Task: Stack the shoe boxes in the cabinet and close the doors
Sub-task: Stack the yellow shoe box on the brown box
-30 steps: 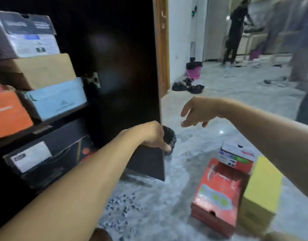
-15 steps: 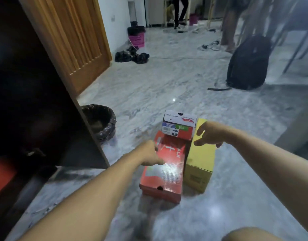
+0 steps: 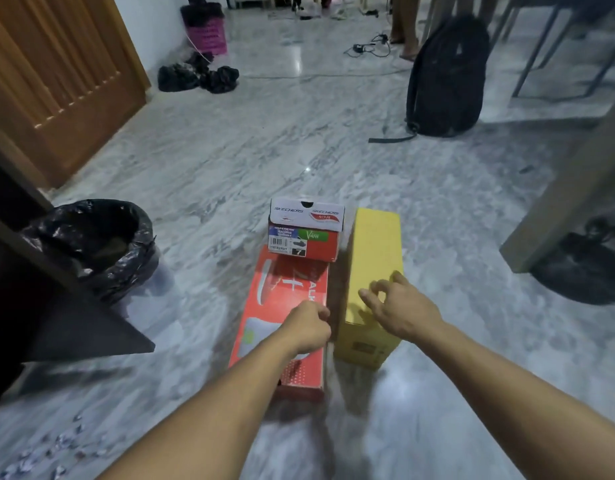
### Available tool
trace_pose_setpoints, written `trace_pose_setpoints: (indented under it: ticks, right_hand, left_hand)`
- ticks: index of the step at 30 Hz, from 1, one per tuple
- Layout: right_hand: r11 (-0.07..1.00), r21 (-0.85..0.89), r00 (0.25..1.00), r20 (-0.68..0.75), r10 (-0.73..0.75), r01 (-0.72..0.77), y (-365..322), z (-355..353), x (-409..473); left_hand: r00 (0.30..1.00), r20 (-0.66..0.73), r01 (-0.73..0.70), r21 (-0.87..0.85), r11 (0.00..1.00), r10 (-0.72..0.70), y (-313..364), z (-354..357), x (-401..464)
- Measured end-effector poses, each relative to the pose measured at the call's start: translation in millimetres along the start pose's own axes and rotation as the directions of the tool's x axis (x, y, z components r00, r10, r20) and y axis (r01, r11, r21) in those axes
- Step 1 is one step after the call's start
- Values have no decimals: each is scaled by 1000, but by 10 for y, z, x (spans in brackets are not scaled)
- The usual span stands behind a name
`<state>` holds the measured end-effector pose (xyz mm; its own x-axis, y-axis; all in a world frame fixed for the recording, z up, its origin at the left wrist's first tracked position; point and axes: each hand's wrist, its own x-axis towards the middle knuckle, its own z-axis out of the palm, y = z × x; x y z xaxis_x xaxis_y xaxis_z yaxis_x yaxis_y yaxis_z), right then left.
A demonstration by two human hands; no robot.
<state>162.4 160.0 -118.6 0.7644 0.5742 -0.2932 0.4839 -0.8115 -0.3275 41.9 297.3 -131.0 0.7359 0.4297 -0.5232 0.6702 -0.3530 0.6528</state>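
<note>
1. My left hand [image 3: 308, 329] is curling, fist-like, over the red box [image 3: 285, 306]; whether it is gripping, I cannot tell.
2. My right hand [image 3: 396, 311] is hovering, fingers loose, over the yellow box [image 3: 373, 247], right of red.

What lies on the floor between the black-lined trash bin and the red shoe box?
Only bare marble floor separates the trash bin from the red shoe box, in the head view.
</note>
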Motion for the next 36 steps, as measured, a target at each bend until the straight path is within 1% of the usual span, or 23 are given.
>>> trace_pose_setpoints:
  ticks: [1, 3, 6, 8, 10, 12, 14, 16, 17, 18, 20, 21, 22, 24, 25, 27, 29, 31, 34, 36]
  right_hand:
    - [999, 22, 999, -39, 37, -36, 48, -19, -30]
    - [989, 73, 989, -59, 134, -130, 190, -41, -62]
    - [949, 182, 963, -22, 267, -259, 495, -70, -87]
    - [893, 298, 940, 50, 337, -336, 728, -77, -92]
    - [826, 406, 920, 153, 361, -392, 941, -32, -110]
    - [785, 463, 911, 204, 359, -412, 1106, 56, -128]
    - [760, 507, 913, 194, 358, -406, 1225, 141, -126]
    - [769, 493, 911, 162, 380, -408, 1279, 190, -109]
    - [790, 443, 903, 137, 407, -423, 1295, 209, -84]
    - [815, 361, 888, 106, 447, -454, 1313, 230, -58]
    - [815, 203, 838, 79, 539, -543, 1357, 283, -32]
    - [801, 163, 817, 85, 571, -577, 1383, 299, -47]
    - [797, 142, 810, 86, 580, -587, 1419, 307, -77]
    - [823, 126, 833, 84, 547, -554, 1503, 300, -167]
    - [837, 128, 846, 90, 525, -533, 1552, 291, -217]
    - [854, 126, 862, 111, 494, -506, 1650, 249, -280]
    - [873, 87, 873, 150, 464, -479, 1752, 178, -294]
    - [893, 10, 876, 202, 439, -450, 1877, 88, -301]
    - [911, -82, 879, 240, 413, -405, 2039, 21, -321]
    - [912, -118, 880, 242, 409, -392, 2116, 3, -330]
  left_hand:
    - [1000, 8, 9, -24, 1000, -9, 28, 31, 8]
    - [1000, 11, 9, -65, 998, -9, 93, 93, 28]
    - [1000, 17, 10, -73, 997, -8, 168, 235, 113]
    - [999, 50, 16, -74, 997, -12, 221, 340, 163]
    - [995, 95, 43, -114, 993, -33, 273, 483, 171]
    - [992, 115, 78, -171, 982, -59, 277, 641, 209]
    - [995, 89, 56, -163, 985, -42, 309, 761, 230]
    - [996, 81, 43, -129, 991, -32, 370, 827, 203]
    - [991, 134, 44, -131, 990, -26, 401, 858, 181]
    - [971, 238, 54, -137, 989, -20, 435, 899, 140]
    - [870, 493, 85, -133, 987, -8, 467, 1036, 59]
    - [844, 536, 86, -123, 989, -7, 444, 1115, 63]
    - [864, 503, 86, -138, 987, -4, 420, 1167, 90]
    - [957, 288, 68, -173, 983, -16, 382, 1171, 231]
    - [982, 190, 51, -167, 985, -19, 374, 1134, 298]
    - [997, 80, 11, -146, 989, 1, 398, 1030, 397]
    - [999, 23, -24, -137, 990, 28, 458, 920, 474]
    - [1000, -6, -31, -130, 991, 31, 525, 834, 544]
    - [1000, -23, -10, -152, 988, 7, 603, 767, 651]
    - [1000, -12, -7, -166, 986, 5, 660, 758, 695]
